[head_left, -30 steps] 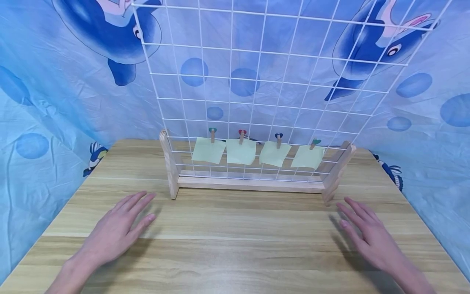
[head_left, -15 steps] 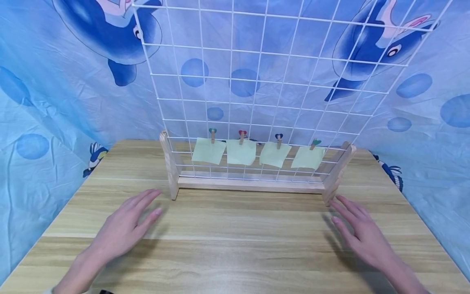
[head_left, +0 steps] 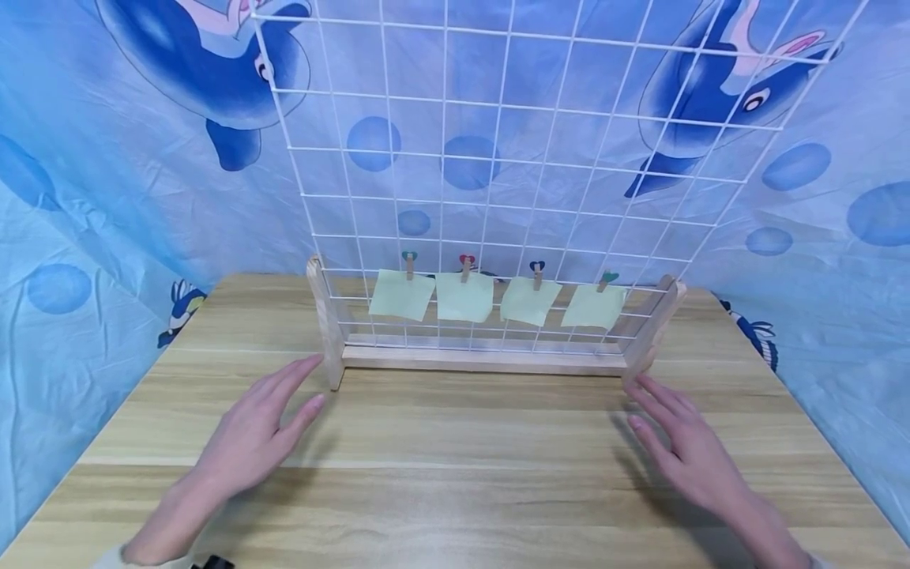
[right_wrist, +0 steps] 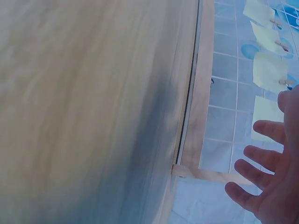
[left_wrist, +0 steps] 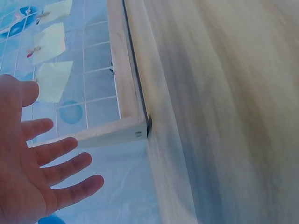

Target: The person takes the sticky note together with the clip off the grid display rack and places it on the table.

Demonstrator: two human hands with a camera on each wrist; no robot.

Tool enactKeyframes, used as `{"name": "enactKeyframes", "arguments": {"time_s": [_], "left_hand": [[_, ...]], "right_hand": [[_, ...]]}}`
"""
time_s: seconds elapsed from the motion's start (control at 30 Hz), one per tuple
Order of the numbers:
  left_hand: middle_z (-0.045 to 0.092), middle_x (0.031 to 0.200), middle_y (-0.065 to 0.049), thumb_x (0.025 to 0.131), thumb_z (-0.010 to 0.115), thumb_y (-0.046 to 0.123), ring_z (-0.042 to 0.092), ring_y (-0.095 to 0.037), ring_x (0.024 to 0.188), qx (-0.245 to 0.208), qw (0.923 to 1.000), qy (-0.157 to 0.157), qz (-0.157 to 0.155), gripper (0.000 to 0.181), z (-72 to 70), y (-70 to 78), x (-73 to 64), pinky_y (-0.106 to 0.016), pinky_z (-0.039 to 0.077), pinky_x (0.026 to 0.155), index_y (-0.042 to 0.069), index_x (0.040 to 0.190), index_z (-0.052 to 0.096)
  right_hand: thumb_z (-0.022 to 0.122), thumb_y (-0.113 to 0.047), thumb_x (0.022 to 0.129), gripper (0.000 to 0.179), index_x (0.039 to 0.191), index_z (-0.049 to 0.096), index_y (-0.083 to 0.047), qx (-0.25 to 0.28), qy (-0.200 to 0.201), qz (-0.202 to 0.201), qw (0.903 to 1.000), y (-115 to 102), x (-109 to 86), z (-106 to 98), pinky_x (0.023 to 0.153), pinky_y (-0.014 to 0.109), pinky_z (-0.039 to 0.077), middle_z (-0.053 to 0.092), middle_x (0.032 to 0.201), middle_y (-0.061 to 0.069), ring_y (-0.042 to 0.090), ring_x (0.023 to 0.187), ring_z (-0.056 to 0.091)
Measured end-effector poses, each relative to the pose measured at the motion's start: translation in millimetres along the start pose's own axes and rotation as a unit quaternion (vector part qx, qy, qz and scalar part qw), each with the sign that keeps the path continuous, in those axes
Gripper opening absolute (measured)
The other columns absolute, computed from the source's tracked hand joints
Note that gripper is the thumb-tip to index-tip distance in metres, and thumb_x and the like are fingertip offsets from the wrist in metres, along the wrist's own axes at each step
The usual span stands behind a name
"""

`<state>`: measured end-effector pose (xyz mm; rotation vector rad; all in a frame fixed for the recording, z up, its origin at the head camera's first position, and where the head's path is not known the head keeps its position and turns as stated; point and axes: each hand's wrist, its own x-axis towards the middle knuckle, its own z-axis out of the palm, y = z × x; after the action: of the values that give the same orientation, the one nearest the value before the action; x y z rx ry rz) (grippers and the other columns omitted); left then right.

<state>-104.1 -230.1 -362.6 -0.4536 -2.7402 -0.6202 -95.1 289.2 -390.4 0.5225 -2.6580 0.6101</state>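
A wrinkled blue sheet (head_left: 135, 197) rose behind the counter (head_left: 455, 450) and along both its sides. Printed on it were two big cartoon dolphins, one at upper left (head_left: 192, 71) and one at upper right (head_left: 711, 91), each dark blue with pink patches. Round blue spots dotted the cloth, among them a left spot (head_left: 59, 288) and a right spot (head_left: 768, 241). Part of a small printed figure showed beside each edge of the counter, the left figure (head_left: 181, 312) with some yellow, the right figure (head_left: 753, 332) dark blue and white. Pale wood grain streaked the counter.
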Motion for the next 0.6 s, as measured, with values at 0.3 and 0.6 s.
{"name": "enactKeyframes", "arguments": {"time_s": [0.3, 0.6], "left_hand": [[0.047, 0.142, -0.018, 0.1, 0.052, 0.034, 0.044, -0.042, 0.127, -0.027, 0.9996, 0.004, 0.002, 0.052, 5.6, 4.7, 8.3, -0.063, 0.036, 0.1, 0.015, 0.146, 0.04], [0.046, 0.144, -0.015, 0.1, 0.052, 0.034, 0.044, -0.04, 0.129, -0.043, 0.999, 0.008, -0.002, 0.052, 11.1, 10.7, 15.8, -0.062, 0.035, 0.102, 0.019, 0.148, 0.038]], "right_hand": [[0.06, -0.02, 0.095, 0.041, 0.134, 0.056, -0.008, -0.003, -0.006, -0.002, 1.0, -4.1, 4.4, 5.5, 0.105, 0.049, 0.036, 0.046, 0.144, 0.016, 0.039, 0.127, 0.045], [0.059, -0.02, 0.096, 0.039, 0.133, 0.057, -0.008, 0.007, -0.016, -0.006, 0.9998, -10.0, 12.3, 11.8, 0.097, 0.06, 0.04, 0.052, 0.138, 0.018, 0.041, 0.124, 0.048]]}}
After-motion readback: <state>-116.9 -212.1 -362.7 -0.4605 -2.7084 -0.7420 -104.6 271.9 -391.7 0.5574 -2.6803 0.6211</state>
